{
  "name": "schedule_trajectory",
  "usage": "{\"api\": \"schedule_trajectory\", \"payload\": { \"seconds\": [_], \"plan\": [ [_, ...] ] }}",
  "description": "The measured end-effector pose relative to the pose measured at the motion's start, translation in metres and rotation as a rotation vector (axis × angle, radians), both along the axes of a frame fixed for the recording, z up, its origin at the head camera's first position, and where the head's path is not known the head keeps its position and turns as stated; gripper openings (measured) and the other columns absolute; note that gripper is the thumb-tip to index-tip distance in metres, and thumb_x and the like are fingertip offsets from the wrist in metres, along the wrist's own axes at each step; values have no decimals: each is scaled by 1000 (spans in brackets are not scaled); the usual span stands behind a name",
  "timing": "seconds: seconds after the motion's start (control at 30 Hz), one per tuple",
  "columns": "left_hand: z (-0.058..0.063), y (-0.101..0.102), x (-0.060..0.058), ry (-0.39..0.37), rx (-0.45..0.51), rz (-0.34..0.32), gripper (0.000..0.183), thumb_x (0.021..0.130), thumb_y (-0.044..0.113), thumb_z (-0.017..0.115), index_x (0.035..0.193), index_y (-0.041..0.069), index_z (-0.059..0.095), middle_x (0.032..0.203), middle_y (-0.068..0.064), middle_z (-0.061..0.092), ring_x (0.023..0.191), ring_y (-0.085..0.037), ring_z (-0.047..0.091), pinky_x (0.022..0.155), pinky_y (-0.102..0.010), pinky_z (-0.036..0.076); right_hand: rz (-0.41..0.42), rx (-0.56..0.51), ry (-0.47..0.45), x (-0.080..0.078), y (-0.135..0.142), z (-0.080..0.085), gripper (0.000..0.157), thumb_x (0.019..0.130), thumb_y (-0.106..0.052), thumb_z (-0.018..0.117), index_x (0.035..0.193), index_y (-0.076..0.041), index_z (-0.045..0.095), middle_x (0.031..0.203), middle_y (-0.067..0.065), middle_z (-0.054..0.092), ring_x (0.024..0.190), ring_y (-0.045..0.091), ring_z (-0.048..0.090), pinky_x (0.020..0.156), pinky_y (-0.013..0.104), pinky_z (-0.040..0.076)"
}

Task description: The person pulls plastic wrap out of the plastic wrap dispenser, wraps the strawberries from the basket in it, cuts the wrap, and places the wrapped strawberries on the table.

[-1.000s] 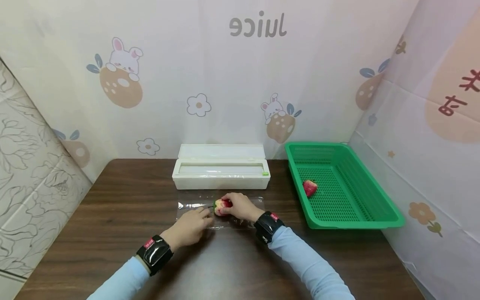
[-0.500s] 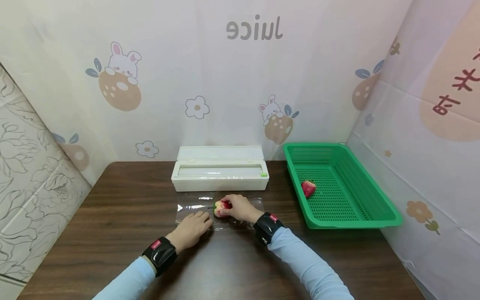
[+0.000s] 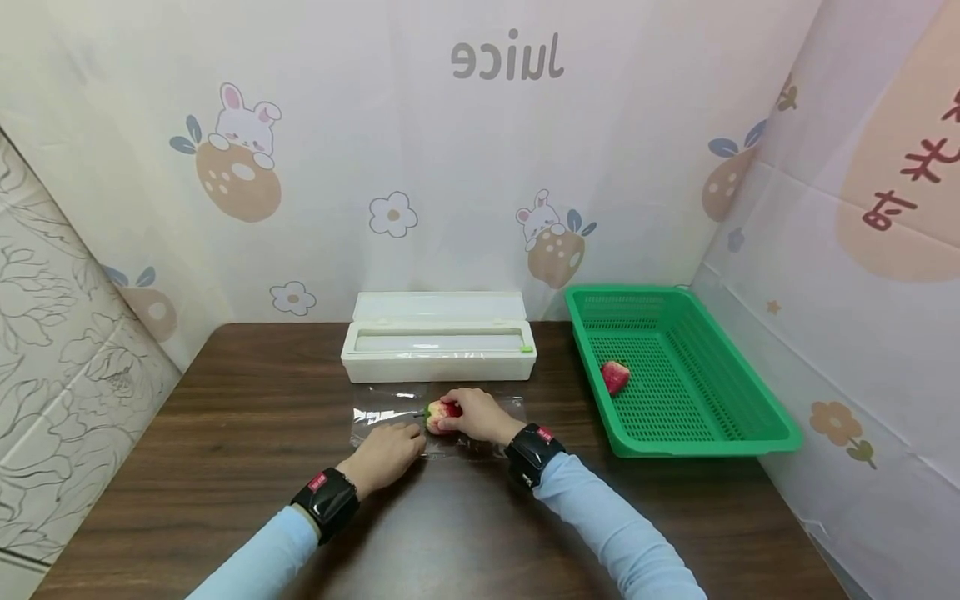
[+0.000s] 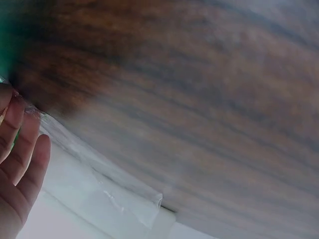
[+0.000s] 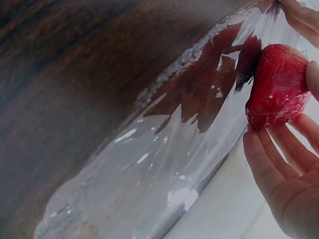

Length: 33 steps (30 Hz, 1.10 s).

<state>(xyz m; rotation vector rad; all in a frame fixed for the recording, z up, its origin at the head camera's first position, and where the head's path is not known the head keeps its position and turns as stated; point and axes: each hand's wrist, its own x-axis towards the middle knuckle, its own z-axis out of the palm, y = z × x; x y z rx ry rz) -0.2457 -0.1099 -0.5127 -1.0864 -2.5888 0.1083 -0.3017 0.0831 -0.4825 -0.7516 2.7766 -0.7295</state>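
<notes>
Noted nearest: pale blue left sleeve (image 3: 258,554) and right sleeve (image 3: 615,529), reaching over dark wood-grain bench (image 3: 225,450) from the near side. Seen next, at the wrists: black left band (image 3: 327,505) and black right band (image 3: 534,456), each with a red tag. Found left hand (image 3: 388,454) at the near left part of a sheet of clear film (image 3: 367,429), fingertips touching the near edge. Unable to tell pinch from plain contact. Found right hand (image 3: 483,415) slightly farther in, grasping red-and-yellow fruit (image 3: 437,420) between thumb and fingers. Located fruit on the film, near its middle, on its side, green stem end pointing left. Observed film glossy, creased near the left fingertips in the right wrist view. Recorded to the right, well apart from both hands: green mesh basket (image 3: 705,451), with second fruit (image 3: 615,378), mostly red, near its left wall. Recorded just beyond the film: long white box (image 3: 438,371), lid (image 3: 439,307) raised, small green tab (image 3: 527,349) at the right end. Logged at the rear: pale fabric backdrop (image 3: 322,158) printed with rabbits and flowers, also mirrored "Juice" lettering (image 3: 525,62).
</notes>
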Motion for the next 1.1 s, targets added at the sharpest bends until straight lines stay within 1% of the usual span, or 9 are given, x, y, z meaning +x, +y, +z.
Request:
{"api": "schedule_trajectory", "payload": {
  "seconds": [0.23,0.4,0.5,0.6,0.77,0.83,0.93,1.0,1.1],
  "plan": [
    [5,1,-1,-60,149,16,6,82,19,64,77,15,62,84,3,55,77,-15,53,63,-30,46,17,-1,14,1,0,1,43,81,-34,68,116,-8,61,103,3,64,89,13,57,81,30,46],
    [11,1,-7,-87,264,4,5,80,15,63,75,15,62,110,-5,56,100,-21,51,74,-36,48,30,-3,9,1,0,3,42,81,-33,68,116,-9,61,102,1,64,88,11,57,78,28,46],
    [13,1,-11,-170,338,-5,8,78,13,64,72,16,59,124,-8,55,115,-26,49,86,-39,47,40,-6,8,1,0,5,42,82,-31,67,117,-8,61,103,2,64,89,12,57,77,28,46],
    [14,0,-16,-269,402,-1,10,78,11,63,72,17,57,127,-6,56,118,-27,49,91,-39,45,58,20,28,1,1,5,44,84,-30,65,121,-7,59,110,6,62,95,15,57,82,32,46],
    [15,-2,-19,-314,449,8,12,79,12,63,73,18,55,126,-5,58,116,-25,52,89,-40,46,84,19,51,1,3,7,44,89,-28,60,125,-4,55,118,10,60,107,21,56,90,37,45],
    [15,-2,-19,-315,450,3,12,79,12,63,74,18,55,125,-5,58,116,-26,53,89,-40,46,61,-20,43,2,4,8,38,90,-29,57,119,-5,58,114,9,62,103,21,58,87,37,46],
    [16,-2,-21,-327,453,-4,10,80,11,63,74,17,56,125,-6,58,116,-27,53,91,-41,45,32,-59,57,3,7,9,27,89,-36,57,96,-11,64,112,8,61,101,20,58,83,36,47],
    [17,-2,-22,-339,458,-2,10,79,11,62,74,17,56,124,-6,59,116,-27,53,92,-41,45,43,-22,75,6,10,9,29,84,-46,60,80,-17,62,117,7,58,103,20,57,82,35,47],
    [17,-3,-23,-359,453,9,10,80,12,62,74,17,57,125,-5,58,117,-26,52,93,-41,44,103,89,120,10,14,8,32,75,-52,68,71,-21,60,130,5,50,114,21,51,85,35,47]
  ]
}}
